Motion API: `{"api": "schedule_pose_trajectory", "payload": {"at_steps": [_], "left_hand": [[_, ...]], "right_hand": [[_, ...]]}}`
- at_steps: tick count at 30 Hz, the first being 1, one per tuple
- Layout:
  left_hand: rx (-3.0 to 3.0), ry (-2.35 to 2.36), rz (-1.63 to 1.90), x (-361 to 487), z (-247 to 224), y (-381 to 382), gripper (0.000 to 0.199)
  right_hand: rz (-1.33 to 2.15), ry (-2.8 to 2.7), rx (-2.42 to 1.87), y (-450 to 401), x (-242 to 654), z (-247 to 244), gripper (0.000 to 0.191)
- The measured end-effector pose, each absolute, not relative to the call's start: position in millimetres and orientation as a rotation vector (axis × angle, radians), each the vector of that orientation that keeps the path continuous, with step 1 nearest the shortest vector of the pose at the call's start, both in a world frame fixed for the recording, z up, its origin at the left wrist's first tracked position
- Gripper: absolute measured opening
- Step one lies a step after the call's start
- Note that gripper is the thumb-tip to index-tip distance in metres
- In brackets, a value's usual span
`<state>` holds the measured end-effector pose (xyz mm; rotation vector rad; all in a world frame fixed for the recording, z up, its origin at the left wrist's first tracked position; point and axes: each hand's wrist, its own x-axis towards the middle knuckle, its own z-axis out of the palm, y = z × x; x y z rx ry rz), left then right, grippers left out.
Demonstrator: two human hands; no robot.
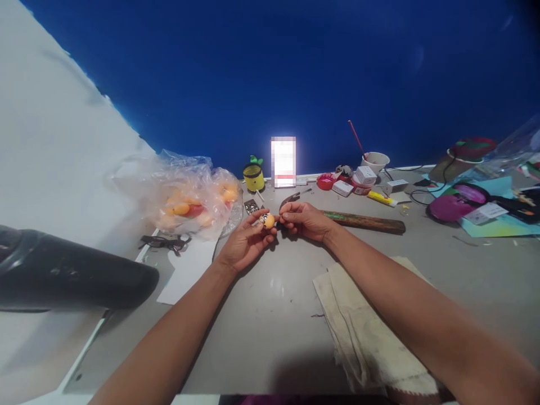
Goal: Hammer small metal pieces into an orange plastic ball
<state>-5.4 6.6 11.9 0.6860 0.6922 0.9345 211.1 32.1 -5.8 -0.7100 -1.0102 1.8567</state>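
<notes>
Blue wall at 12 o'clock, the left hand holds 1 partly dark-marked orange ball, the right hand narrowly pinched at its 3 o'clock, contents unclear.

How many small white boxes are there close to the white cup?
3: an upper box on the pinkish jar, a left box lying beside that jar, and a right box behind the yellow tube. Others may be hidden behind these.

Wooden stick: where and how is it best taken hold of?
From above, probably, with the grip across the middle of the wooden stick: it lies flat, long and narrow, and the right hand hides its left end from view.
</notes>
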Motion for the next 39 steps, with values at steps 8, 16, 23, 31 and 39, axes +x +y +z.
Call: {"api": "schedule_pose_trajectory", "payload": {"at_steps": [8,16,23,31,39], "left_hand": [[0.735,0.684,0.935,-6.5,11.2,6.0,0.045],[0.933,0.71,0.953,-3.9,9.9,3.9,0.046],[1.138,0.837,1.015,0.3,0.3,4.0,0.054],[1.395,1.023,1.116,1.8,5.5,1.1,0.049],[1.585,1.092,1.093,0.3,1.5,1.1,0.048]], "right_hand": [[1.86,-0.999,-0.704,32.6,211.5,-6.8,0.042],[1.864,-0.976,-0.724,32.2,210.8,-5.6,0.044],[1.871,-0.991,-0.731,32.7,210.4,-4.7,0.046],[1.829,-1.074,-0.763,32.0,211.0,-4.7,0.043],[1.739,-1.174,-0.807,29.9,206.3,-1.1,0.039]]}}
